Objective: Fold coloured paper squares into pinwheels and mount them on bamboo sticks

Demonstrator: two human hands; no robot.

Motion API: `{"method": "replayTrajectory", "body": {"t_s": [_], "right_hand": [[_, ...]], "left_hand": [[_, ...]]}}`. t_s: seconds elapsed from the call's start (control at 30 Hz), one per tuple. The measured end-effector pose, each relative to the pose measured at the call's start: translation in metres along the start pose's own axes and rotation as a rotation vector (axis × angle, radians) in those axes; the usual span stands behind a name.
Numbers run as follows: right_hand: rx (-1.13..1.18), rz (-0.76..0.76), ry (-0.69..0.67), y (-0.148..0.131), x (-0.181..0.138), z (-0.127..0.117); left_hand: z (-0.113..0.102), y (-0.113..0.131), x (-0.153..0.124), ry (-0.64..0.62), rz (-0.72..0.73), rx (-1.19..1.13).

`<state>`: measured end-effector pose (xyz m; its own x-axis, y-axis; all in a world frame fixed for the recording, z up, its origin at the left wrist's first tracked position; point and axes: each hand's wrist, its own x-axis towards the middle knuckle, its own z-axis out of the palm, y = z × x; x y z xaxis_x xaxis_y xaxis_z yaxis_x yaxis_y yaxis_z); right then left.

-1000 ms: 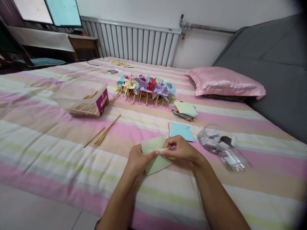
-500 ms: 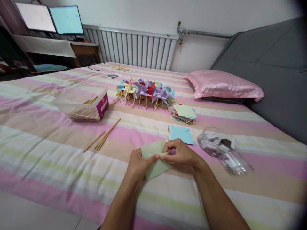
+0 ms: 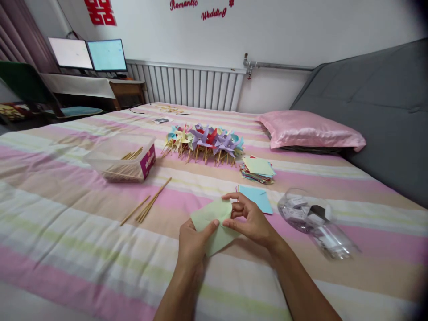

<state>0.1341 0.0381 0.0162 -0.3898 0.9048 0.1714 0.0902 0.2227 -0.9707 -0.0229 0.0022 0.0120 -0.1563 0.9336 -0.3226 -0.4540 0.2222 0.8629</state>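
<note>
A pale green sheet of paper (image 3: 209, 214) is held above the bed between both hands. My left hand (image 3: 194, 236) grips it from the left, thumb pressed on its middle and the other fingers hidden behind. On the right edge, my right hand (image 3: 249, 220) has its thumb and fingers closed round the paper, bending a corner. Just beyond lies a blue paper square (image 3: 256, 198) with other sheets under it. A stack of coloured paper squares (image 3: 257, 169) sits farther back. Several paper pinwheels (image 3: 203, 140) on sticks stand in a cluster behind.
At left is a clear plastic box (image 3: 122, 160) of sticks, with a few loose sticks (image 3: 150, 205) before it. A round clear container (image 3: 302, 209) with small items lies at right. A pink pillow (image 3: 310, 129) rests by the grey headboard (image 3: 368, 89). Striped bedding (image 3: 83, 249) covers the bed.
The camera has tilted up, so the scene sits lower in view. My right hand's fingers have moved from a pinch near the paper's middle outward to its upper right edge.
</note>
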Motion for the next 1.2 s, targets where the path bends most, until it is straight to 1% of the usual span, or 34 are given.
{"method": "replayTrajectory", "body": {"t_s": [0.1,0.3,0.37,0.47,0.57,0.63,0.8,0.97,1.03,1.2], "right_hand": [[0.048,-0.013,0.02,-0.002,0.0,0.006],[0.143,0.015,0.133,-0.001,0.003,0.015],[0.167,0.03,0.175,-0.001,0.003,0.017],[0.179,0.052,0.206,-0.002,0.003,0.019],[0.17,0.054,0.209,-0.004,0.003,0.02],[0.167,0.056,0.209,-0.005,0.004,0.019],[0.183,0.055,0.21,0.0,0.004,0.008],[0.161,0.081,0.19,0.004,0.003,-0.001],[0.137,0.077,0.181,0.003,0.003,0.0],[0.105,0.048,0.136,-0.002,0.003,0.008]], "left_hand": [[0.001,0.0,0.0,0.002,0.001,-0.033],[0.005,0.004,-0.004,-0.032,-0.015,-0.117],[0.006,0.006,-0.006,-0.044,-0.009,-0.126],[0.007,0.007,-0.007,-0.029,-0.016,-0.109],[0.007,0.007,-0.007,-0.005,-0.025,-0.078],[0.006,0.006,-0.006,-0.011,-0.027,-0.063],[0.002,0.01,-0.005,-0.086,-0.062,-0.028],[0.0,0.014,-0.005,-0.149,-0.057,-0.015],[-0.001,0.012,-0.004,-0.136,-0.071,0.018],[-0.002,0.003,0.0,-0.039,-0.051,0.064]]}}
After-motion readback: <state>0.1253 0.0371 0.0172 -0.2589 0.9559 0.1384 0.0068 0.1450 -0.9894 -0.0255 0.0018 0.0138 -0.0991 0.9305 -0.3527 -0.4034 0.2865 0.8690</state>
